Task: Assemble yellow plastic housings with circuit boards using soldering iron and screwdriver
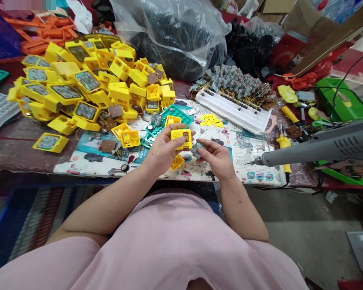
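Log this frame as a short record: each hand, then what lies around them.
Left hand: holds a small yellow boxy plastic casing
Right hand: holds a small grey rectangular piece
Just beyond: green perforated plastic piece
Left side: heap of yellow plastic casings
Right side: white ridged plastic rack, grey cylindrical handheld tool with thin bit

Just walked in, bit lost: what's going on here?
A person's left hand holds a small yellow casing, and the right hand pinches a small grey part beside it. A heap of yellow casings lies to the left. Farther back on the right, a white rack bears small wired parts.
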The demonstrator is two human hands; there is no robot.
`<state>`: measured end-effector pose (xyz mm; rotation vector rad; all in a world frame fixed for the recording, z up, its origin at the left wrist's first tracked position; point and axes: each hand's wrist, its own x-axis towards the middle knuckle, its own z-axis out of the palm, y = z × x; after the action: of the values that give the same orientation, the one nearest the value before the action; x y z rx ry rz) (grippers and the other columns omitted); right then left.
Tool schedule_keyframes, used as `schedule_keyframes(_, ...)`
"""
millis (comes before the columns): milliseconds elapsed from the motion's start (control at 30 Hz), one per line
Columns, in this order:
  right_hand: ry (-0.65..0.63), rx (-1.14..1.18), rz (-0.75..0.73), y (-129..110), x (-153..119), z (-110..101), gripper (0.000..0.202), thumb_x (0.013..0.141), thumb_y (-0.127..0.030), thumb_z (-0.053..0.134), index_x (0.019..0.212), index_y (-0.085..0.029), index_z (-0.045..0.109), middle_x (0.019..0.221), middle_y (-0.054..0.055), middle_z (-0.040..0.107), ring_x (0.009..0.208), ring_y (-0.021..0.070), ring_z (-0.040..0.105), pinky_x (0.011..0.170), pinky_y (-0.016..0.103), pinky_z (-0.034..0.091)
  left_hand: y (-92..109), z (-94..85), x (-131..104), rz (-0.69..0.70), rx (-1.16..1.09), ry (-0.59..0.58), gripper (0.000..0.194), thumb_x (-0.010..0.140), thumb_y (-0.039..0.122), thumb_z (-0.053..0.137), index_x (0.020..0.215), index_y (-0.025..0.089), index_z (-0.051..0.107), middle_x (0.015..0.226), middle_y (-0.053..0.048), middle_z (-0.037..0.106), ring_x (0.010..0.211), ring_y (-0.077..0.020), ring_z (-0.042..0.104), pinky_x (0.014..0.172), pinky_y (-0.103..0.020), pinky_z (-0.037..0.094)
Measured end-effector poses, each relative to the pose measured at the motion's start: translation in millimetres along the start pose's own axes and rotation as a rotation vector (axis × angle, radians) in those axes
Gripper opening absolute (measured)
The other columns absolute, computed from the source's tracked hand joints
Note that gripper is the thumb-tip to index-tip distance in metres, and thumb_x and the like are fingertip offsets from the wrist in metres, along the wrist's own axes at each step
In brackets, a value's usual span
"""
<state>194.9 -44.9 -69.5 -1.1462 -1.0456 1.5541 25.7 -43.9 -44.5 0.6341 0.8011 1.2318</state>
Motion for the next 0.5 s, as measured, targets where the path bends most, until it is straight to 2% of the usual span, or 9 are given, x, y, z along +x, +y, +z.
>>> schedule_keyframes(133, -0.015, 0.018, 0.012, -2, 0, 3, 0.044, 0.057, -0.049, 0.09, 0.088, -0.023, 0.073, 0.078, -0.003, 0.072, 0.064, 0.0079, 0.061, 0.053, 0.021, 0.057, -4, -4.1, 2, 0.074, 0.088, 0.019, 0.051, 0.056, 0.036, 0.094, 0.094, 0.02, 0.064, 0.077, 0.003, 0.072, 0.071, -0.0112, 0.068, 0.065, -0.02, 0.054)
schedule_keyframes(267, -0.014, 0.017, -0.033, -2, 0, 4, 0.043, 0.059, -0.053, 0.088, 0.086, -0.023, 0.074, 0.078, -0.003, 0.072, 0.064, 0.0077, 0.06, 0.059, 0.023, 0.055, -9, -10.7, 5, 0.172, 0.182, 0.041, 0.048, 0.056, 0.039, 0.095, 0.091, 0.02, 0.068, 0.079, 0.004, 0.071, 0.067, -0.0072, 0.065, 0.063, -0.016, 0.053)
schedule_keyframes(433, 0.061, -0.05, -0.112, 2, 0, 4, 0.043, 0.059, -0.056, 0.087, 0.082, -0.021, 0.075, 0.078, 0.0, 0.074, 0.067, 0.01, 0.063, 0.066, 0.027, 0.057, -10, -16.2, 6, 0.219, 0.233, -0.014, 0.048, 0.062, 0.041, 0.092, 0.1, 0.021, 0.07, 0.084, 0.002, 0.073, 0.074, -0.0106, 0.07, 0.069, -0.019, 0.056)
schedule_keyframes(500, 0.088, -0.087, -0.171, 4, 0, 5, 0.044, 0.061, -0.055, 0.086, 0.086, -0.021, 0.075, 0.079, 0.0, 0.074, 0.072, 0.0118, 0.065, 0.072, 0.03, 0.058, -9, -15.2, 5, 0.23, 0.259, -0.014, 0.05, 0.063, 0.042, 0.092, 0.103, 0.021, 0.07, 0.086, 0.001, 0.074, 0.073, -0.012, 0.071, 0.07, -0.021, 0.057)
